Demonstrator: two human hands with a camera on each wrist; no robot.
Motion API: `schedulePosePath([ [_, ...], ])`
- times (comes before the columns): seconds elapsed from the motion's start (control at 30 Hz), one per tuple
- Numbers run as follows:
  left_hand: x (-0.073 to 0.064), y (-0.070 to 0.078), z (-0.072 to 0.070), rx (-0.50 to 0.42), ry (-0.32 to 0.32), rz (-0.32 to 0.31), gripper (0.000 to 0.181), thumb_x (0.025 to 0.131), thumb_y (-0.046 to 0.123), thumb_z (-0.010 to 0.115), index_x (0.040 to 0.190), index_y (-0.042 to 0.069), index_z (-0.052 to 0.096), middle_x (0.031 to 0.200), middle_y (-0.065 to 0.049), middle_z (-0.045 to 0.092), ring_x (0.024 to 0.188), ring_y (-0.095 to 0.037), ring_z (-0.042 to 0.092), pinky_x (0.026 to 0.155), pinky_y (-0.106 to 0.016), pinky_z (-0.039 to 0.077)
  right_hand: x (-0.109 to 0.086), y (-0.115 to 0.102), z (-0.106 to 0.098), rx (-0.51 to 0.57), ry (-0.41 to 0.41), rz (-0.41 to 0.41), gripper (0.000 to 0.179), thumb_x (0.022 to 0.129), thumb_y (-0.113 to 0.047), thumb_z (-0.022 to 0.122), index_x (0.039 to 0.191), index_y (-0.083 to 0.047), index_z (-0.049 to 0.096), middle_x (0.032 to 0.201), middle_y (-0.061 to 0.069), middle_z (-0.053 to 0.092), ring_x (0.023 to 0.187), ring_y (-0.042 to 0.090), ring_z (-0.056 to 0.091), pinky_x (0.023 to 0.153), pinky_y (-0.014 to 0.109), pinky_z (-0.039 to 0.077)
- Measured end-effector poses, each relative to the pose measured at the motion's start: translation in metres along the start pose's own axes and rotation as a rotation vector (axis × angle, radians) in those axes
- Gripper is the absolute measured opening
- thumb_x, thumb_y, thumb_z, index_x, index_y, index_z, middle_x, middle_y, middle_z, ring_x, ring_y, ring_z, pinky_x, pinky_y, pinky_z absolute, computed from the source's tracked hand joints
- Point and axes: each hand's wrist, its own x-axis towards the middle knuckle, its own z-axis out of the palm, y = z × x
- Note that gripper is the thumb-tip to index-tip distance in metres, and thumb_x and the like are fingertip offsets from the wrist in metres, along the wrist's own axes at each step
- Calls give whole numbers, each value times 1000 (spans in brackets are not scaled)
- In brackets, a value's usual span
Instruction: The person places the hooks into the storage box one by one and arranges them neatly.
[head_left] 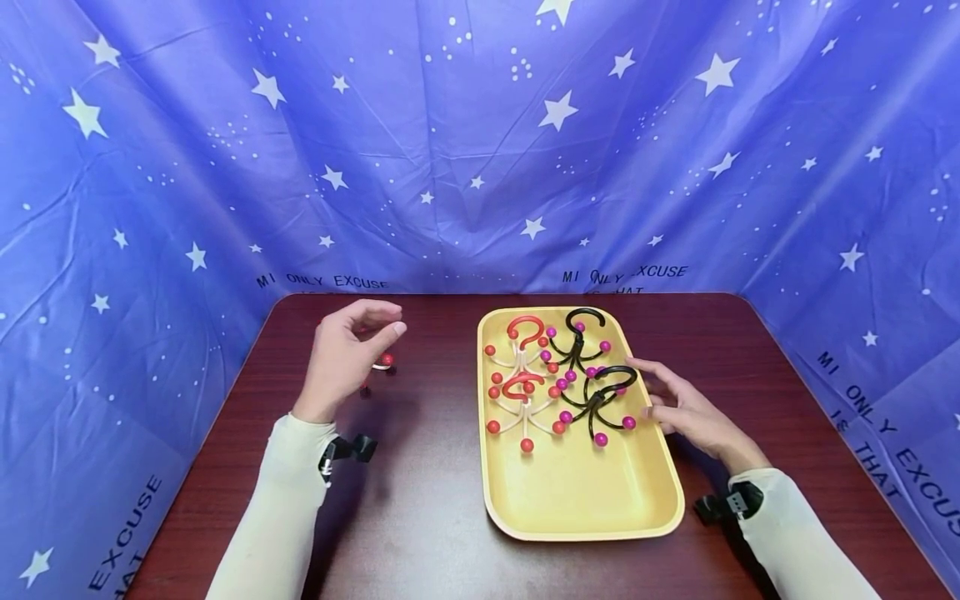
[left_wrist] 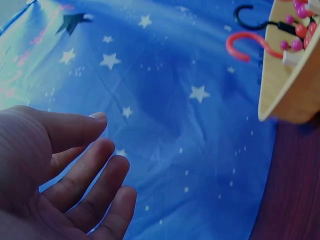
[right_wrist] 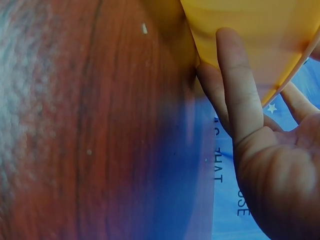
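My left hand (head_left: 341, 358) hovers over the left part of the table with its fingers loosely bent and nothing in them. Behind and below it lies a piece with red balls (head_left: 387, 360) and a bit of white, mostly hidden by the hand. On the right, my right hand (head_left: 693, 412) touches the outer side of the yellow tray (head_left: 577, 508), fingers fairly straight against the wall. Inside the tray lie two white multi-arm hook hangers (head_left: 527, 408) with red hooks and red ball tips, and two black multi-arm hook hangers (head_left: 596, 402) with magenta ball tips.
The dark wood table (head_left: 420, 517) carries the tray right of centre. Blue cloth with white stars (head_left: 427, 150) hangs around the back and sides. A black strap camera (head_left: 352, 450) sits on the left wrist, another strap camera (head_left: 727, 504) on the right.
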Motion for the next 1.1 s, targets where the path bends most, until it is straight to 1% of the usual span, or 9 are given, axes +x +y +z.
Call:
schedulePosePath([
  [0.13, 2, -9, -12, -5, 29, -16, 23, 93, 14, 82, 115, 8, 77, 102, -8, 79, 70, -5, 75, 63, -22, 60, 0, 0, 0, -5, 1, 4, 77, 96, 9, 54, 165, -7, 25, 142, 39, 48, 106, 21, 74, 69, 48, 65],
  [0.27, 3, -16, -22, 66, 68, -5, 24, 92, 18, 84, 115, 12, 79, 101, -4, 80, 85, -1, 72, 76, -18, 53, 0, 0, 0, -13, 1, 4, 76, 96, 8, 55, 165, -7, 25, 142, 38, 49, 106, 20, 73, 67, 46, 65],
  [0.47, 4, -25, -34, 123, 83, -21, 25, 95, 25, 82, 118, 16, 79, 111, -9, 79, 89, -8, 69, 74, -19, 51, 0, -1, 0, -4, -1, 6, 77, 96, 8, 54, 165, -5, 23, 143, 39, 48, 107, 21, 74, 69, 48, 65],
  [0.6, 6, -31, -41, 136, 103, -46, 27, 95, 24, 81, 121, 15, 78, 113, -9, 79, 90, -7, 71, 74, -16, 52, 1, -2, 0, 3, -6, 4, 77, 96, 9, 54, 165, -4, 22, 143, 40, 48, 106, 22, 74, 70, 49, 65],
  [0.73, 9, -37, -45, 98, 110, -88, 33, 94, 21, 82, 126, 15, 76, 109, 2, 77, 96, -2, 70, 80, -14, 52, 1, -3, 0, 13, -9, 2, 77, 96, 9, 54, 165, -4, 22, 143, 41, 48, 106, 23, 74, 71, 50, 65],
  [0.8, 10, -41, -46, 47, 104, -127, 36, 94, 18, 81, 130, 15, 74, 103, 4, 78, 95, -3, 72, 81, -15, 54, 1, -3, -1, 14, -12, 0, 77, 96, 9, 54, 165, -4, 22, 143, 41, 48, 105, 23, 74, 71, 50, 65],
  [0.93, 10, -50, -48, 32, 96, -174, 43, 95, 16, 81, 136, 17, 71, 102, -6, 81, 105, -5, 69, 84, -16, 52, 1, -3, 0, 11, -14, -4, 77, 96, 9, 54, 165, -4, 22, 142, 40, 49, 106, 24, 73, 71, 48, 65],
  [1.03, 11, -58, -49, 75, 93, -170, 45, 96, 19, 80, 139, 18, 69, 116, -11, 78, 119, -11, 62, 87, -15, 47, 0, -2, 0, 16, -15, -1, 77, 96, 10, 53, 165, -4, 22, 143, 41, 48, 108, 25, 73, 72, 50, 65],
  [1.1, 11, -64, -50, 88, 87, -171, 46, 97, 20, 80, 141, 17, 69, 124, -10, 75, 121, -16, 60, 86, -15, 46, 0, -2, 0, 18, -14, 2, 77, 96, 10, 53, 165, -4, 22, 143, 41, 47, 107, 24, 73, 73, 51, 65],
])
